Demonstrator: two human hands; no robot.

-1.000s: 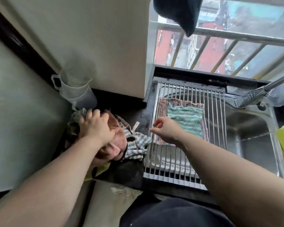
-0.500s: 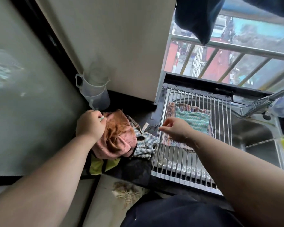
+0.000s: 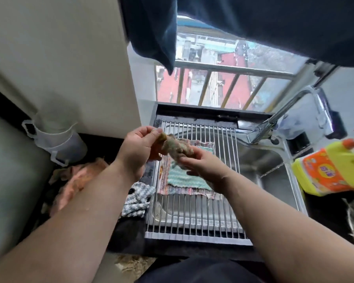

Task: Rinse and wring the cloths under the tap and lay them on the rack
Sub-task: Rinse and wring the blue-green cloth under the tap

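A crumpled orange-pink cloth (image 3: 78, 176) lies on the dark counter at the left. Our left hand (image 3: 139, 148) pinches one end of a bunched grey-green cloth (image 3: 176, 149) and our right hand (image 3: 200, 164) grips the other end. We hold it above the steel wire rack (image 3: 192, 221), where a teal knitted cloth (image 3: 182, 176) lies flat.

The one camera sits on my head and looks forward and down. It is wide-angled, so straight edges bow near the borders. My forearms run in from the bottom corners, very near the lens. My left hand (image 3: 139, 148) and right hand (image 3: 200, 166) meet mid-frame, holding a cloth (image 3: 176, 148) above the rack (image 3: 192, 221). Farther off, the tap (image 3: 260, 133) sits at right and the window railing (image 3: 223, 70) runs across the top.
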